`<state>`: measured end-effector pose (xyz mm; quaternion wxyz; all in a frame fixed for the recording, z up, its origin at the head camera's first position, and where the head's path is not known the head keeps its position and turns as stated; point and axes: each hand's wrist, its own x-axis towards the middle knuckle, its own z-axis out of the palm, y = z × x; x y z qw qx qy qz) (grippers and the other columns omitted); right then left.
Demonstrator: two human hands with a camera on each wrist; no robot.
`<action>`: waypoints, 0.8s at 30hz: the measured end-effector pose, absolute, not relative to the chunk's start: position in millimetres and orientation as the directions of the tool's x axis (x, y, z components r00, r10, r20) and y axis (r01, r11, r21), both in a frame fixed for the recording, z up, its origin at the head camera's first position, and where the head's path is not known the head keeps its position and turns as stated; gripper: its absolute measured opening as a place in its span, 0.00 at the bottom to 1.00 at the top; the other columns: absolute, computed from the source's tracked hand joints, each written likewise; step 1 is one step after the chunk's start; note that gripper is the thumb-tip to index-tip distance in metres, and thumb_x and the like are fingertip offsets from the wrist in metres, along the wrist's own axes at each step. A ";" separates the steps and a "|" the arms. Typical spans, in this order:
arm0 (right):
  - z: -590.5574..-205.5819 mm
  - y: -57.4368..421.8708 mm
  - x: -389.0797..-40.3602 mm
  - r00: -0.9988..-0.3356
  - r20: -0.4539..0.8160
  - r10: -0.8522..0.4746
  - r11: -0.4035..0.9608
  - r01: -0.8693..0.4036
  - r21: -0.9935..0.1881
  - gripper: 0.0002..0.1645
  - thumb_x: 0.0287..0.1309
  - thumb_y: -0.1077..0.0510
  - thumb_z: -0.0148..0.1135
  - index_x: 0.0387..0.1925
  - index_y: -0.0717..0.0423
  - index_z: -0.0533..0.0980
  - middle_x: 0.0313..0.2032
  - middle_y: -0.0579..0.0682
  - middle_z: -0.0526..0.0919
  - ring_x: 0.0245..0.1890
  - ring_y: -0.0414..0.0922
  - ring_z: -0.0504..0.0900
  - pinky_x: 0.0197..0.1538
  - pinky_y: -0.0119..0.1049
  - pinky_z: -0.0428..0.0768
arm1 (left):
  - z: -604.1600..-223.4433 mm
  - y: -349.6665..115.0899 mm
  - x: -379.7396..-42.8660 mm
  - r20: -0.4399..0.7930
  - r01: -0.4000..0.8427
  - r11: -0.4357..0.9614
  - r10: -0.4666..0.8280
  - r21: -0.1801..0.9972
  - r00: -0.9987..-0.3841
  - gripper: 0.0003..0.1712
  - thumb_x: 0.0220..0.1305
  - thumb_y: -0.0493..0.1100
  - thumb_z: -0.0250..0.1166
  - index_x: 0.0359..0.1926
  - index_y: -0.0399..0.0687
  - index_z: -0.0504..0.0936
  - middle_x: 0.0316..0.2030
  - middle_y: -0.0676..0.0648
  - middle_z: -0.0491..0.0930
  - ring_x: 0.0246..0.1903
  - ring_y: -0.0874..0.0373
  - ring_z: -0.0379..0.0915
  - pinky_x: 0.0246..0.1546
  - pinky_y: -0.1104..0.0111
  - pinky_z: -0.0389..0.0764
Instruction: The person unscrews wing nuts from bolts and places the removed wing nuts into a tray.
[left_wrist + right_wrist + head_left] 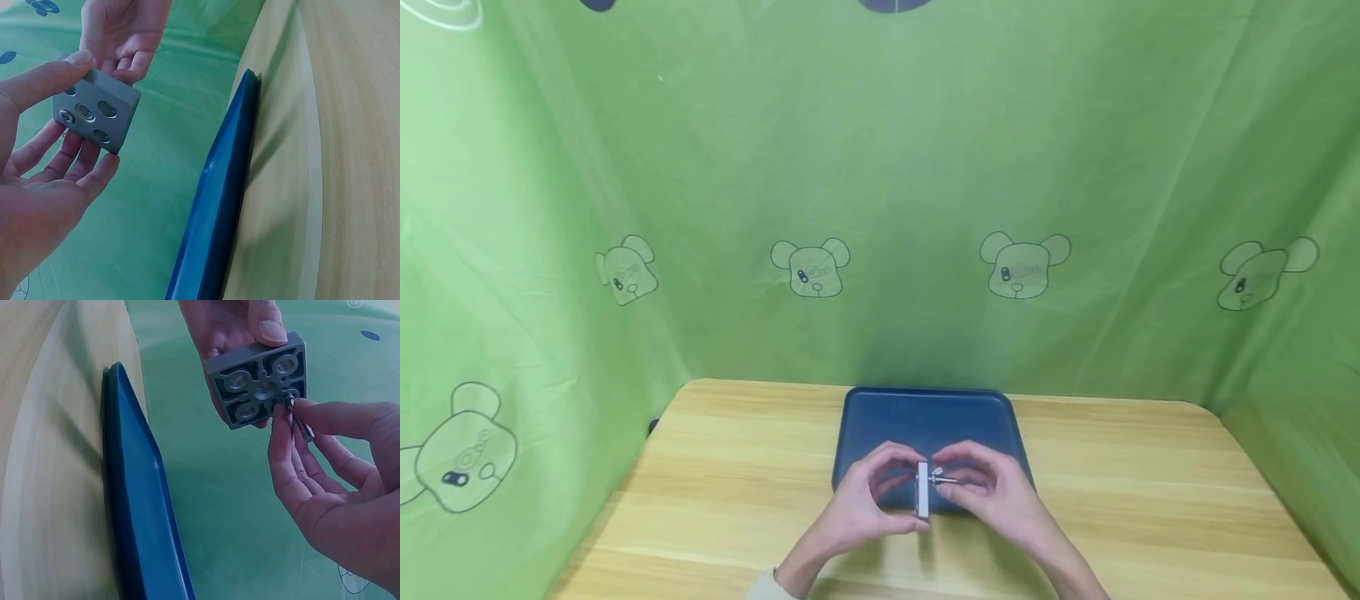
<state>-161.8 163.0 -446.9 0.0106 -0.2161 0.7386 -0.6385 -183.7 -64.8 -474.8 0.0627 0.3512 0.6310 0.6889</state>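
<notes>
My left hand (868,500) grips a square grey plate (100,109) by its edges, thumb on one side and fingertips on the opposite one. The plate stands on edge above the front of the blue tray. Its flat face, in the left wrist view, has several round holes, and a bolt head (66,116) sits in the corner one. The ribbed back (261,389) faces my right hand (996,492). From that side the shank of the metal bolt (306,430) sticks out, and my right thumb and fingertips pinch around it close to the plate.
A blue tray (925,408) with a low raised rim lies on the wood-grain table (737,467), behind and below the hands. Green cloth (887,167) printed with bear heads hangs behind the table and along both sides.
</notes>
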 end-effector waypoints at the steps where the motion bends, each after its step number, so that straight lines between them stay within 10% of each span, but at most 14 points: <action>1: -447.5 162.7 -162.0 -0.907 0.258 -0.332 0.097 -0.306 -0.947 0.22 0.59 0.67 0.71 0.54 0.67 0.78 0.52 0.67 0.81 0.46 0.47 0.88 0.51 0.38 0.89 | -475.0 -64.8 -183.6 0.404 0.356 -0.196 0.530 0.914 -0.746 0.38 0.45 0.25 0.79 0.60 0.38 0.77 0.57 0.38 0.75 0.62 0.47 0.73 0.70 0.57 0.73; 24: -448.9 159.5 -161.3 -0.899 0.299 -0.321 0.159 -0.362 -0.918 0.13 0.61 0.65 0.71 0.47 0.60 0.81 0.46 0.60 0.84 0.43 0.47 0.88 0.48 0.38 0.90 | -477.6 -65.0 -184.7 0.389 0.338 -0.194 0.517 0.921 -0.763 0.39 0.44 0.24 0.79 0.60 0.38 0.76 0.58 0.38 0.74 0.62 0.48 0.73 0.69 0.55 0.74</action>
